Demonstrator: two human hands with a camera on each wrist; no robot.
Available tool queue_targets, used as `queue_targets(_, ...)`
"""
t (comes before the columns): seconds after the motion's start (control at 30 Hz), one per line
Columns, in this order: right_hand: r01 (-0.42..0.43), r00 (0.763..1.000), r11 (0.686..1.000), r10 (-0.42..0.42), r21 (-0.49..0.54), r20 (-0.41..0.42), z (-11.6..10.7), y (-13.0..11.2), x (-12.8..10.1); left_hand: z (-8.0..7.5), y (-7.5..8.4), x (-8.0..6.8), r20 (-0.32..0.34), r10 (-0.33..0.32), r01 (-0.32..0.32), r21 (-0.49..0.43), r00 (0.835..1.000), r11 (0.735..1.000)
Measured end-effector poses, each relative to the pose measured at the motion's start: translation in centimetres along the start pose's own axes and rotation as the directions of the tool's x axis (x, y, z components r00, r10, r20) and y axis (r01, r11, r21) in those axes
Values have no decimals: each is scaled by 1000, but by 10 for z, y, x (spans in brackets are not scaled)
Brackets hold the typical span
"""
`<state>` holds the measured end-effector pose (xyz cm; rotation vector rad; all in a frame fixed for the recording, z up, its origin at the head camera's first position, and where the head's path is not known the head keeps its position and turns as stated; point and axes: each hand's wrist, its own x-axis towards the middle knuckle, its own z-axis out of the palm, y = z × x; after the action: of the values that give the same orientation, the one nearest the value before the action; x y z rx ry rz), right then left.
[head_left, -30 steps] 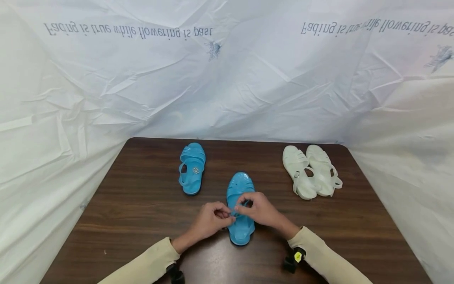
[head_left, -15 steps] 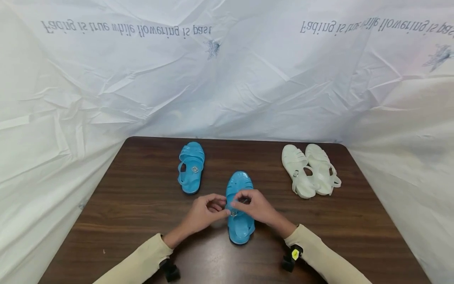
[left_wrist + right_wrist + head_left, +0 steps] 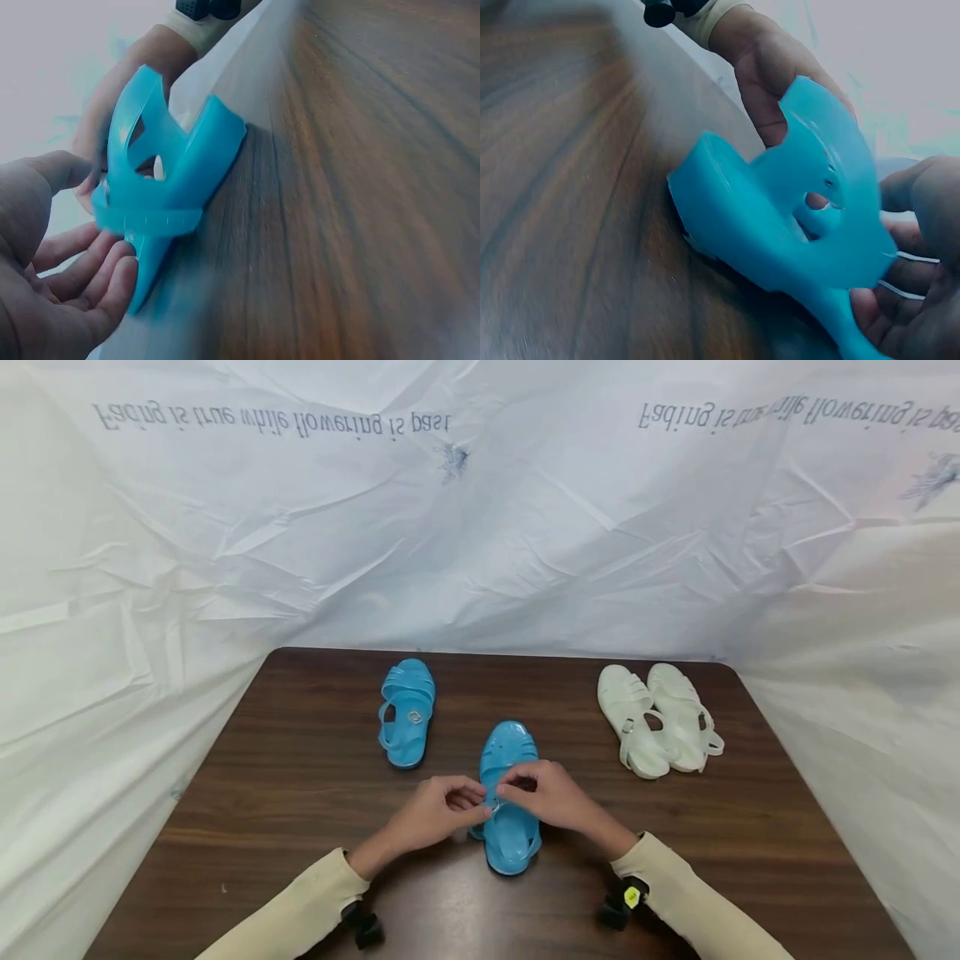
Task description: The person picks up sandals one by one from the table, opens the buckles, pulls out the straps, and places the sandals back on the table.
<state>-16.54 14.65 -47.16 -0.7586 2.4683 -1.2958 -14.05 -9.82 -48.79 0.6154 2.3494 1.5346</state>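
Right now both hands meet at strap of blue sandal (image 3: 510, 814), lying toe-away at table's (image 3: 300, 777) near middle. Left hand (image 3: 435, 814) pinches strap end with curled fingertips; right hand (image 3: 551, 797) — fingers curled — grips strap and buckle from other side. Second blue sandal (image 3: 407, 714) well apart, farther back left. White sandal pair (image 3: 660, 720) side by side — back right.

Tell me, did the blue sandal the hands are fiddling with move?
No, hardly at all. The blue sandal under both hands keeps the same spot on the table, the same gap from the other blue sandal, its toe pointing away.
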Motion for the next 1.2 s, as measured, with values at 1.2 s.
queue_targets(1.2,-185,982,945,171,269,74,5,-7,-5,27,15,7,-119,36,-18,151,992,988)
